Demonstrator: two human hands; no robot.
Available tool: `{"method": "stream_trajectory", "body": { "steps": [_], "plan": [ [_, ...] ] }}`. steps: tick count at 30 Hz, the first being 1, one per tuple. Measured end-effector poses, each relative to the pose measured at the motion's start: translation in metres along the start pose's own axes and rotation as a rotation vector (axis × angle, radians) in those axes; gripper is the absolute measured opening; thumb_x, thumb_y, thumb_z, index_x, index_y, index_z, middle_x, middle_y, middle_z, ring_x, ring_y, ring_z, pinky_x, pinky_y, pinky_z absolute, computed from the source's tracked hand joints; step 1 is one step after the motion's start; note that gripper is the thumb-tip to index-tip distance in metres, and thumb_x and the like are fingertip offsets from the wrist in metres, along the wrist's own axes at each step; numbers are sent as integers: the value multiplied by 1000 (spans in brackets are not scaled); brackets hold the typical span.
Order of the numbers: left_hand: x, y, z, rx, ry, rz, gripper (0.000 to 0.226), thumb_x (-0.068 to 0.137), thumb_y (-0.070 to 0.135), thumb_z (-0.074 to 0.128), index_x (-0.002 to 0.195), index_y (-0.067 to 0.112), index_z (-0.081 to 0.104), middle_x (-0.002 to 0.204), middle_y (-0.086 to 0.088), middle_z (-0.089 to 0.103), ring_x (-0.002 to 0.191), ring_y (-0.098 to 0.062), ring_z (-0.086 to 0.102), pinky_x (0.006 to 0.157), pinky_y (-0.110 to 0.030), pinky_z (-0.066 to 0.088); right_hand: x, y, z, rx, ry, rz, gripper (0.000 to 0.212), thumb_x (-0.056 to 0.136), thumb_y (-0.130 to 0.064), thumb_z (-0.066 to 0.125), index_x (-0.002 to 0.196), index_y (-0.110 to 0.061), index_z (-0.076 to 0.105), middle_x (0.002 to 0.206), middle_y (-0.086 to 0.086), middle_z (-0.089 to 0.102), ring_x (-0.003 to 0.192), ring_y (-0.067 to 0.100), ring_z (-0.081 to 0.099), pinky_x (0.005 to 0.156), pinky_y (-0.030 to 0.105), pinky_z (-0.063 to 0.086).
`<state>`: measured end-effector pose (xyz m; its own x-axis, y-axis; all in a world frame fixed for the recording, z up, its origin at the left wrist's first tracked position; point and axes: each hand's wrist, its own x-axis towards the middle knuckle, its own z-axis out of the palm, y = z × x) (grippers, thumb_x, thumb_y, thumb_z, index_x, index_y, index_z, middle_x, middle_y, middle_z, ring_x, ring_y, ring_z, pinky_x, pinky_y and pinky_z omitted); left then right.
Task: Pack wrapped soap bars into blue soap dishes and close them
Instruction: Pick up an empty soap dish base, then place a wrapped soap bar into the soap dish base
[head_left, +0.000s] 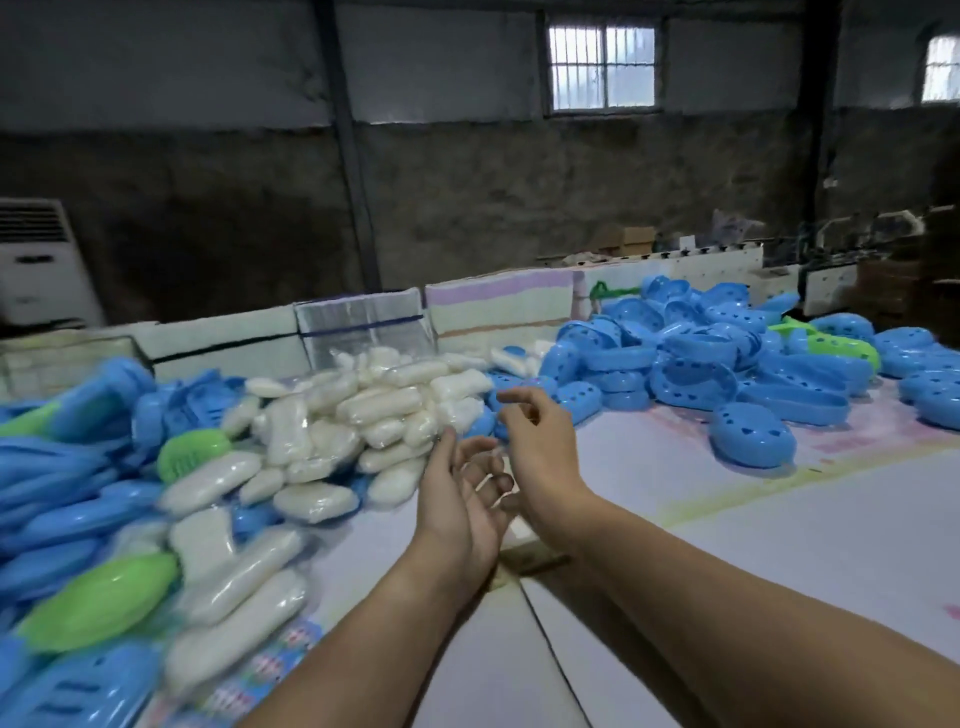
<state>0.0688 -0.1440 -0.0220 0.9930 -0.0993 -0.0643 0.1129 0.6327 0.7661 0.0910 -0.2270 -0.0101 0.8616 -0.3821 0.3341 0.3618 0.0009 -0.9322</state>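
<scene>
The fingers of the left hand are loosely spread, palm turned inward, and grasp nothing; a thin pale loop, perhaps a rubber band, seems to lie across them, though it is too small to be sure. The fingers of the right hand hang relaxed and slightly curled, index finger stretched to the left, and they too hold nothing. The two hands hover close together above the table, right wrist crossing just over the left fingertips.

Just to the left and beyond them lies the heap of wrapped soap bars, white in clear film, spilling towards the near left edge. Blue soap dishes are piled on the far right, one of them sitting alone nearer the hands, and more blue dishes with a few green ones crowd the left.

This looks like the gap between two packs: nothing is picked yet. The next move calls for one hand to take a bar from the heap and the other to fetch a dish, probably the lone one on the right.
</scene>
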Motion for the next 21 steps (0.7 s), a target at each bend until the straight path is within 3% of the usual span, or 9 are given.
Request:
{"method": "stream_trajectory", "body": {
  "steps": [3, 6, 8, 10, 13, 17, 21],
  "plan": [
    [0, 17, 4, 147, 8, 100, 38, 103, 39, 43, 77, 16, 58, 58, -1, 52, 46, -12, 44, 44, -20, 29, -6, 5, -1, -78, -126, -47, 16, 92, -15, 55, 93, -26, 67, 89, -7, 69, 84, 6, 65, 70, 18, 49],
    [-1, 46, 4, 500, -1, 297, 25, 101, 24, 50, 81, 17, 62, 59, -1, 55, 45, -11, 48, 52, -25, 36, -14, 5, 3, -184, -257, -172, 21, 94, -20, 55, 80, -24, 69, 82, -13, 68, 79, 0, 61, 64, 10, 42],
    [1, 67, -8, 684, 23, 395, 18, 98, 18, 56, 81, 19, 62, 65, -1, 57, 49, -10, 53, 54, -24, 43, -19, 5, 7, -290, -347, -267, 24, 94, -20, 55, 75, -21, 69, 82, -7, 64, 82, 2, 57, 68, 10, 39],
    [6, 91, -27, 921, 106, 521, 16, 96, 17, 59, 82, 25, 62, 73, 2, 61, 61, -10, 57, 60, -25, 47, -24, 3, 10, -398, -427, -339, 22, 94, -19, 57, 76, -26, 68, 87, -6, 60, 87, 1, 53, 73, 8, 36],
    [13, 133, -66, 1248, 308, 613, 8, 94, 23, 60, 92, 31, 59, 88, 7, 64, 76, -8, 58, 61, -23, 40, -31, 2, 11, -443, -516, -395, 24, 90, -12, 61, 91, -36, 64, 96, -13, 58, 91, -2, 51, 77, 7, 36],
    [20, 191, -132, 1554, 642, 534, 21, 90, 20, 56, 111, 23, 56, 111, -7, 64, 105, -29, 57, 86, -36, 46, -39, 4, 16, -505, -624, -461, 29, 88, -11, 63, 106, -33, 62, 100, -17, 56, 96, 0, 50, 84, 18, 38],
    [20, 221, -188, 1824, 719, 141, 47, 89, 20, 54, 136, 20, 46, 127, -15, 59, 115, -34, 55, 98, -45, 48, -46, 4, 23, -579, -699, -501, 27, 91, -21, 61, 107, -42, 57, 105, -20, 54, 103, -2, 47, 83, 9, 33]
  ]
}}
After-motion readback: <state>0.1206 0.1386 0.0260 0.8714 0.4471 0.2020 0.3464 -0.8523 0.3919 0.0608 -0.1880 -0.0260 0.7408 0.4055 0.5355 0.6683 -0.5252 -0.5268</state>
